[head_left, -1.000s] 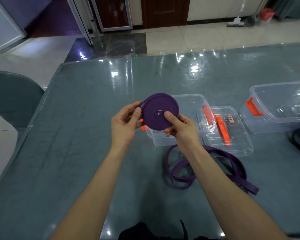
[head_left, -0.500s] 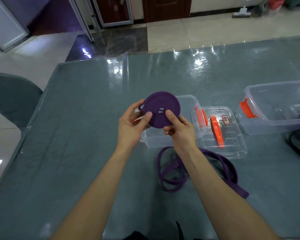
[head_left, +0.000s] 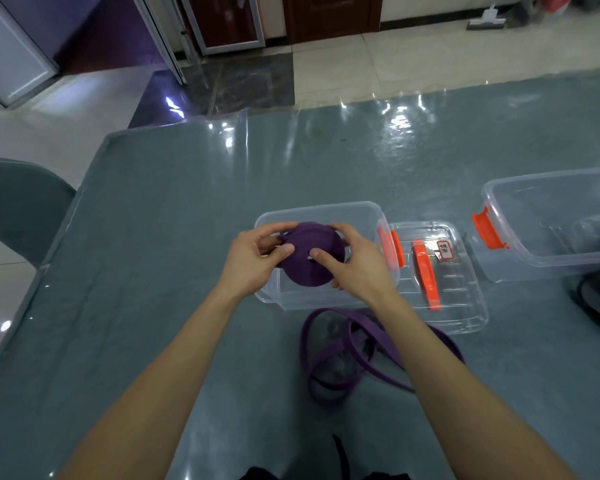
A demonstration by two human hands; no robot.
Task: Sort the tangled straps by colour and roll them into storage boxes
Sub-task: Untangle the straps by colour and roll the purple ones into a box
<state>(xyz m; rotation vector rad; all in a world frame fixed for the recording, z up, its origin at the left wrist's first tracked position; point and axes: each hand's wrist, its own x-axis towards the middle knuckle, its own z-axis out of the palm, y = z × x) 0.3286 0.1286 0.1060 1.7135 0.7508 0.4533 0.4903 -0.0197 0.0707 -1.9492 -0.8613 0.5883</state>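
Glossy grey-green table [head_left: 153,271] in a tiled room, both hands holding a rolled purple strap [head_left: 307,273] over a clear box [head_left: 326,206].

At the centre of the frame, the left hand [head_left: 253,261] and right hand [head_left: 357,268] pinch the coiled strap from either side, thumbs on its near face and fingers curled behind it, above the open box. Just right of that box lies its clear lid [head_left: 465,317] with orange handles. A second clear box [head_left: 548,174] sits at the right edge, with black straps [head_left: 596,306] below it. A loose purple strap [head_left: 326,382] lies tangled on the table below the hands. A grey chair [head_left: 18,209] stands at the left edge.
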